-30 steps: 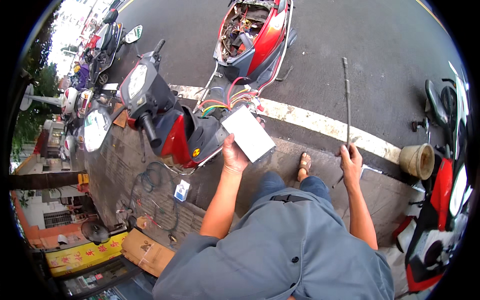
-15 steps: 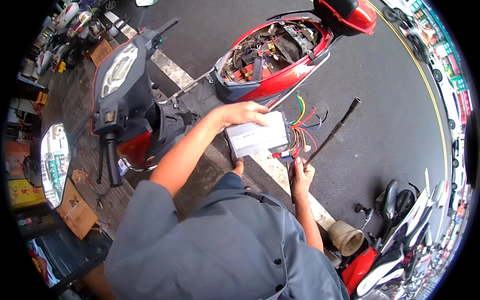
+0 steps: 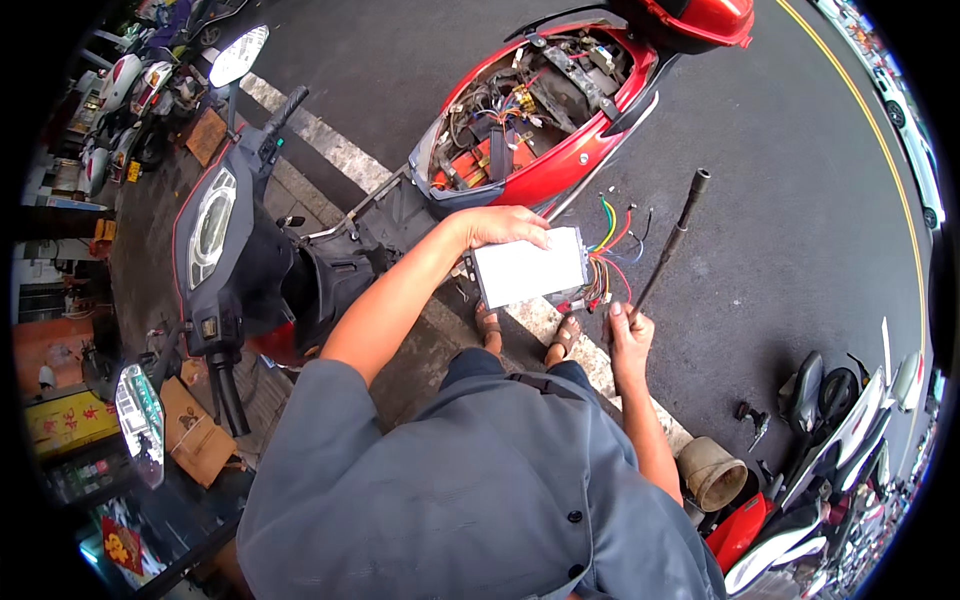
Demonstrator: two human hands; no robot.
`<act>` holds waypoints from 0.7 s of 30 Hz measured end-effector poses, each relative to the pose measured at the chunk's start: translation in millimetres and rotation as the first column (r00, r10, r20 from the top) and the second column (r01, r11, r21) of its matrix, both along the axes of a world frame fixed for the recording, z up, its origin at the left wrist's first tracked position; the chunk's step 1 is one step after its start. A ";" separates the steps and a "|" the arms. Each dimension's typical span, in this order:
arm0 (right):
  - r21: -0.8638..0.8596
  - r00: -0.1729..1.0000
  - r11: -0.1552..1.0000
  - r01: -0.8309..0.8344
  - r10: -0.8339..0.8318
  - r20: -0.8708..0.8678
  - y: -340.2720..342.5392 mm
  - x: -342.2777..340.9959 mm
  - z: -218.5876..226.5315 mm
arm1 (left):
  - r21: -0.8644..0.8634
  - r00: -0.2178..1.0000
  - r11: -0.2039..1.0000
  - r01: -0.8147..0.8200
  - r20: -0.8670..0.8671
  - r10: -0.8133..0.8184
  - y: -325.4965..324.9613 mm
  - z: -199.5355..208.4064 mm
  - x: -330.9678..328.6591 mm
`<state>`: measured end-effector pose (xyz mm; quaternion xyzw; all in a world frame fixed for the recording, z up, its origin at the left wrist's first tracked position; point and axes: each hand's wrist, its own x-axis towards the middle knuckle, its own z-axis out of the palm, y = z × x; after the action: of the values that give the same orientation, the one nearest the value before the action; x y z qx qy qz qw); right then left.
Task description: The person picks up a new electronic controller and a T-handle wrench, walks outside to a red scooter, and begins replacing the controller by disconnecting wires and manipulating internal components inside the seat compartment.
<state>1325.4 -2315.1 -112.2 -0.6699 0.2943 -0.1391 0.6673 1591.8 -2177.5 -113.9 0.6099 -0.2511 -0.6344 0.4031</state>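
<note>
My left hand point(image 3: 505, 228) grips the top edge of a flat silver controller box point(image 3: 530, 270), its broad face bright with glare. From the box's right end fans a bundle of coloured wires point(image 3: 605, 262) with small plugs on their ends. In my right hand point(image 3: 630, 335) is a long dark metal socket wrench point(image 3: 672, 245), slanting up and away to the right. Its lower end is hidden by the fingers. Ahead stands a red electric scooter point(image 3: 560, 175) with its seat area uncovered, showing loose wiring and orange-red blocks inside.
The scooter's dark front with handlebar point(image 3: 232, 400) and mirror point(image 3: 140, 425) rises at my left. A beige bucket point(image 3: 712, 472) and other parked scooters point(image 3: 830, 440) are at the lower right. Flattened cardboard point(image 3: 198, 430) lies at the left. A white line crosses the ground under my feet.
The view has shifted, so my feet now show below the box. Both hands keep their holds; the wrench and box sit slightly further right in the picture.
</note>
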 end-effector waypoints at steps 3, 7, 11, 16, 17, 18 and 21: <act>-0.040 1.000 0.999 -0.024 0.024 -0.001 -35.2 -6.0 -6.1 | 0.050 0.999 0.999 0.017 0.029 -0.019 -21.4 -7.6 1.2; -0.029 1.000 1.000 -0.013 0.012 -0.027 -80.8 -20.6 -14.0 | 0.086 0.995 0.996 0.034 0.089 -0.041 -55.0 -16.0 -2.7; -0.046 0.998 0.998 0.034 -0.035 -0.042 -121.5 -36.6 -23.5 | 0.102 0.999 0.994 0.038 0.009 -0.039 -86.5 -18.9 -6.5; -0.049 0.991 0.991 0.122 -0.125 -0.048 -159.8 -63.4 -38.1 | 0.096 0.999 0.995 0.020 0.047 -0.025 -112.2 -30.9 -13.1; -0.032 0.989 0.990 0.138 -0.139 -0.057 -166.6 -68.5 -39.8 | 0.099 0.997 0.995 0.026 0.068 -0.032 -116.7 -29.8 -14.3; -0.015 0.986 0.988 0.153 -0.154 -0.066 -171.4 -72.2 -41.2 | 0.100 0.996 0.995 0.030 0.075 -0.037 -120.7 -28.8 -15.2; -0.004 0.979 0.980 0.198 -0.198 -0.052 -180.1 -77.5 -39.2 | 0.103 0.996 0.994 0.041 0.077 -0.049 -129.0 -31.1 -18.7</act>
<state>1247.9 -2495.3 -151.4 -0.6402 0.3771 -0.1871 0.6426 1573.1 -2306.5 -145.0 0.6487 -0.2480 -0.6303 0.3469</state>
